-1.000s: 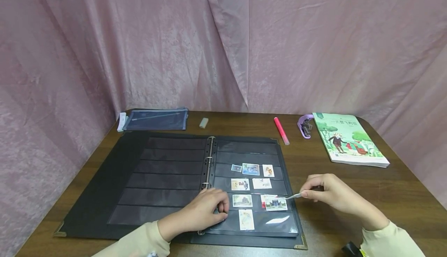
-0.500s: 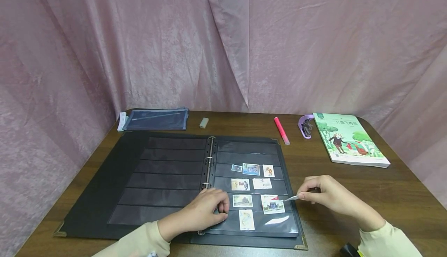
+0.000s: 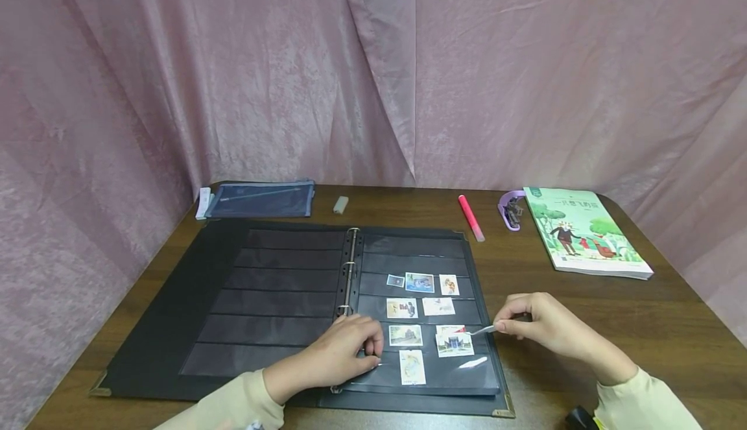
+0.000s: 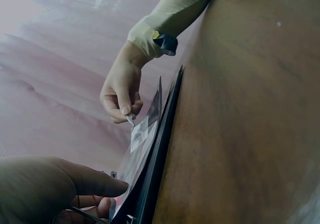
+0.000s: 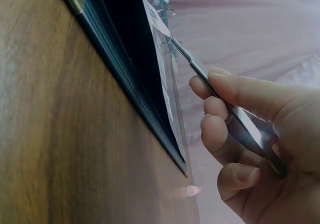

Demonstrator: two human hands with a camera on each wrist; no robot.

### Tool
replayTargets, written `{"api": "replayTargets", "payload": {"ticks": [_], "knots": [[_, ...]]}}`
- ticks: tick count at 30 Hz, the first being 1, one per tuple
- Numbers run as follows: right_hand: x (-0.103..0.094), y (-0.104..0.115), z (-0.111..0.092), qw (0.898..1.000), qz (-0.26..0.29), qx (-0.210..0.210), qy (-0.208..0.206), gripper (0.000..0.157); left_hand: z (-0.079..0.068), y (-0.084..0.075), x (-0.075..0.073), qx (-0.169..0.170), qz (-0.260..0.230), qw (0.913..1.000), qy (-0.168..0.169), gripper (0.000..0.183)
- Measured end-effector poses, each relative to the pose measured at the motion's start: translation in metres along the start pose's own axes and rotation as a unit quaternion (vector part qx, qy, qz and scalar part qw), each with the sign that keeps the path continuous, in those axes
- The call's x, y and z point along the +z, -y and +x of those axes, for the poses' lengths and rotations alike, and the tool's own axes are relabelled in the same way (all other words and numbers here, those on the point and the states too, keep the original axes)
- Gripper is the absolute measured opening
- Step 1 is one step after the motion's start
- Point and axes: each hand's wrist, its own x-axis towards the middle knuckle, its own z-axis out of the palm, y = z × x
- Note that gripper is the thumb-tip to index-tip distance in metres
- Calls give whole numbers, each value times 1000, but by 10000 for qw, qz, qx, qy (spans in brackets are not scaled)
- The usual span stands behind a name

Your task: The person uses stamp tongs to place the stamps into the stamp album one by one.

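Metal tweezers (image 5: 240,116) are held between the thumb and fingers of my right hand (image 3: 539,323), at the right edge of the open stamp album (image 3: 373,401). Their tip meets the upper right corner of a stamp with a building on it (image 3: 455,347). This stamp overlaps a red-and-white stamp (image 3: 448,329), partly hidden behind it. My left hand (image 3: 338,349) rests on the page beside the rings, fingers loosely curled; in the left wrist view its thumb (image 4: 100,181) lies along the page. Several other stamps sit in the right page's strips, among them an upright pale stamp (image 3: 412,368).
Behind the album lie a blue zip pouch (image 3: 262,200), an eraser (image 3: 341,205) and a pink marker (image 3: 470,218). A purple-framed object (image 3: 511,211) stands next to a green-covered book (image 3: 583,232) at the right. Metal rings (image 3: 349,274) divide the two dark pages.
The building stamp has moved left and slightly down with the tweezers, now lying lower over the red-and-white stamp. My right hand shifted a little left; my left hand stayed in place.
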Motion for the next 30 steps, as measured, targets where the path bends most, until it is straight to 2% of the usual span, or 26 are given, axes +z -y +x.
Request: {"api": "replayTargets", "payload": {"ticks": [30], "knots": [[8, 1, -8, 9980, 386, -102, 498, 8, 0, 0, 0, 7, -3, 10000, -24, 21]]}}
